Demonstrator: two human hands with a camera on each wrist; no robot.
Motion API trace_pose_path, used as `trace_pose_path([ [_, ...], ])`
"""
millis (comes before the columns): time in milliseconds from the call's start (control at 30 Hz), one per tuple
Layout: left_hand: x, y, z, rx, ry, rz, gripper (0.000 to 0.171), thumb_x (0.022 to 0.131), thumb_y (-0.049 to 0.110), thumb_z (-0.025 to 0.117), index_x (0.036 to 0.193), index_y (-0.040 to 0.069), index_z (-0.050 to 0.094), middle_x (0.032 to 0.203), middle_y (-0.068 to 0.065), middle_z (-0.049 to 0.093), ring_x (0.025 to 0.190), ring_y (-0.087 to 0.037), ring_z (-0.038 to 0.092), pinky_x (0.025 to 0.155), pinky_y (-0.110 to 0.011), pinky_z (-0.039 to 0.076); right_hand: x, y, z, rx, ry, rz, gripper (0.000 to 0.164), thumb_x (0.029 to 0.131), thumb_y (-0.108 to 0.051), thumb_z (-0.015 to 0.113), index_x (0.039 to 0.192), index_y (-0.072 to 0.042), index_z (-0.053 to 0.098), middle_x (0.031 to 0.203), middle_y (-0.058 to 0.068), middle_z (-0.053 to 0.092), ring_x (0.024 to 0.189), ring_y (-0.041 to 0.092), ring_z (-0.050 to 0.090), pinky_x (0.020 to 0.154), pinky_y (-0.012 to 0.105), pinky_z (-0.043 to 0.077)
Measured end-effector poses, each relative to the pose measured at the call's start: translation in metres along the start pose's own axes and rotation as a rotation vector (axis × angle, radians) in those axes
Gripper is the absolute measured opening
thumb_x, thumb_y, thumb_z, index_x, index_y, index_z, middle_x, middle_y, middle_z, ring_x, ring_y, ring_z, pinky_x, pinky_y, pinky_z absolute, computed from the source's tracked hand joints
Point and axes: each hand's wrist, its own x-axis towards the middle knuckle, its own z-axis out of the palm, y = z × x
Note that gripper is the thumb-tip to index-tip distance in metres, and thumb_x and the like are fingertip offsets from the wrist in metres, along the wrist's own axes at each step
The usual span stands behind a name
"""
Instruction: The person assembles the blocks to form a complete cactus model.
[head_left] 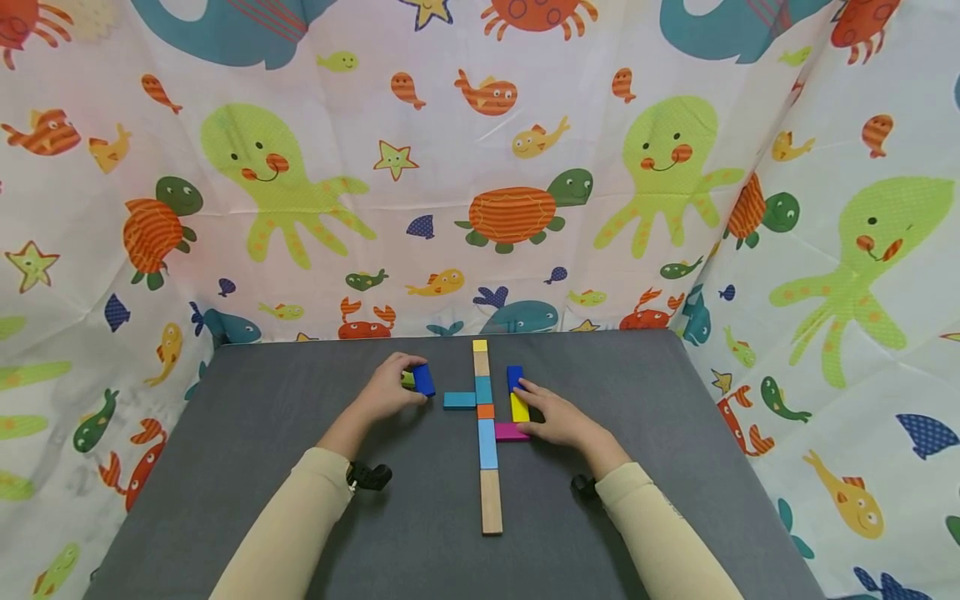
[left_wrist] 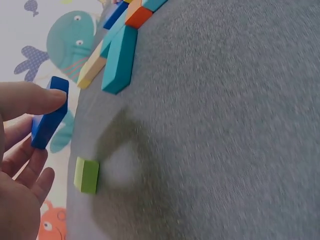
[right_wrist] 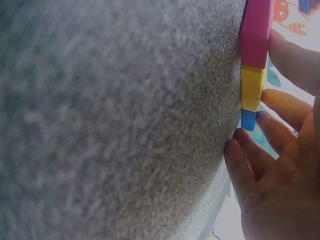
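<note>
My left hand [head_left: 386, 390] pinches a blue block [head_left: 424, 380] between thumb and fingers, off the grey table. Just behind it a small green block [left_wrist: 87, 175] stands on the cloth. My right hand [head_left: 562, 418] touches blocks on the right: its thumb is at the magenta block [head_left: 510, 432], its fingers at the yellow block [head_left: 519, 407]. Beyond the yellow one lies another blue block [head_left: 514, 377], in line with it. To their left runs a column of blocks with an orange block [head_left: 485, 411], a light blue block [head_left: 487, 443] and a long wooden block [head_left: 491, 502].
A teal block [head_left: 459, 401] juts left from the column. At its far end lie a plain wooden block [head_left: 481, 363] and a small yellow block [head_left: 480, 345]. The grey table [head_left: 420, 533] meets a patterned sea-animal curtain [head_left: 442, 192] at the back and sides.
</note>
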Motion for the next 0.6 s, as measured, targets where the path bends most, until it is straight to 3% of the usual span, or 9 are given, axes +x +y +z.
trace_pose_path([
  [333, 0.024, 0.014, 0.026, 0.028, -0.020, -0.029, 0.062, 0.089, 0.015, 0.088, 0.145, 0.008, 0.062, 0.148, -0.018, 0.058, 0.132, -0.039, 0.058, 0.110, -0.056, 0.050, -0.003, -0.001, -0.003, 0.011, 0.002, 0.013, 0.076, 0.102, -0.037, 0.070, 0.167, -0.016, 0.037, 0.176, 0.009, 0.025, 0.159, 0.038, 0.029, 0.125, 0.060, 0.028],
  [600, 0.035, 0.011, 0.039, 0.037, 0.017, -0.031, 0.056, 0.092, 0.015, 0.085, 0.144, 0.009, 0.064, 0.151, -0.015, 0.060, 0.138, -0.037, 0.055, 0.116, -0.055, 0.044, -0.003, 0.001, -0.002, 0.008, 0.001, 0.010, 0.076, 0.102, -0.037, 0.071, 0.166, -0.017, 0.037, 0.176, 0.008, 0.026, 0.159, 0.038, 0.029, 0.125, 0.061, 0.029],
])
